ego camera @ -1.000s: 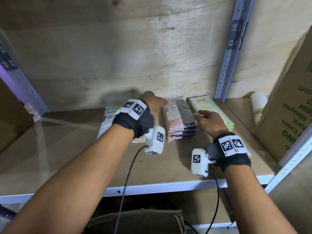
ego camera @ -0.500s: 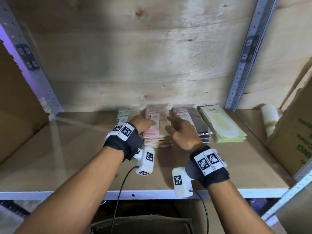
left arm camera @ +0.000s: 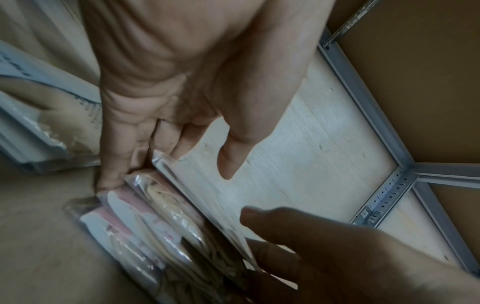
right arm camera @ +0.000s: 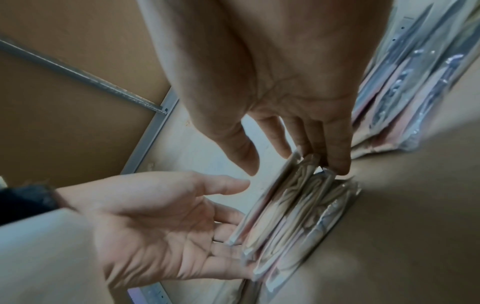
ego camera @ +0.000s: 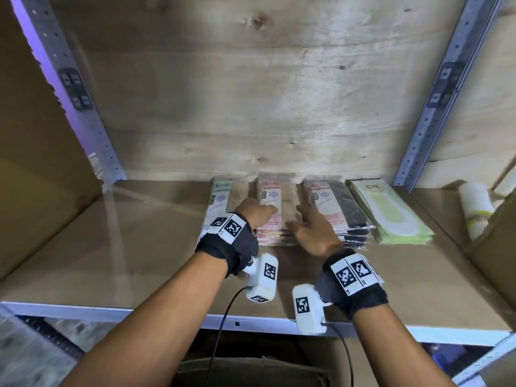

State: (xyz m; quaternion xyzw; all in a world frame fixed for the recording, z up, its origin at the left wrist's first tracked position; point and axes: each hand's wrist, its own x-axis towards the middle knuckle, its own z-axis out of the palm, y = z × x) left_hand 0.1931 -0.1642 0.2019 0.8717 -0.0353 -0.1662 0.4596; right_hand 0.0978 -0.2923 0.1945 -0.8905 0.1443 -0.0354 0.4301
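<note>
**Packets, a roll and cartons around the shelf**

A pale plywood shelf board (ego camera: 111, 247) has a white metal front edge. On it, at 11 o'clock, lies a stack of clear-wrapped packets with grey-blue labels (ego camera: 220, 202). A black-and-pink packet stack (ego camera: 343, 210) lies at 1 o'clock. Just beside that, at 2 o'clock, is a pale green packet stack (ego camera: 391, 213). A white roll with a yellow-green band (ego camera: 476, 208) lies at 3 o'clock, beside a brown cardboard carton (ego camera: 499, 241). Two grey perforated metal uprights (ego camera: 69, 88) (ego camera: 444, 90) stand at 10 and 2 o'clock, in front of a plywood back panel (ego camera: 251, 107).

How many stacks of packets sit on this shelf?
4, in a row at the back, left to right: blue-label stack, pink stack, dark stack, green stack. None seems hidden.
</note>
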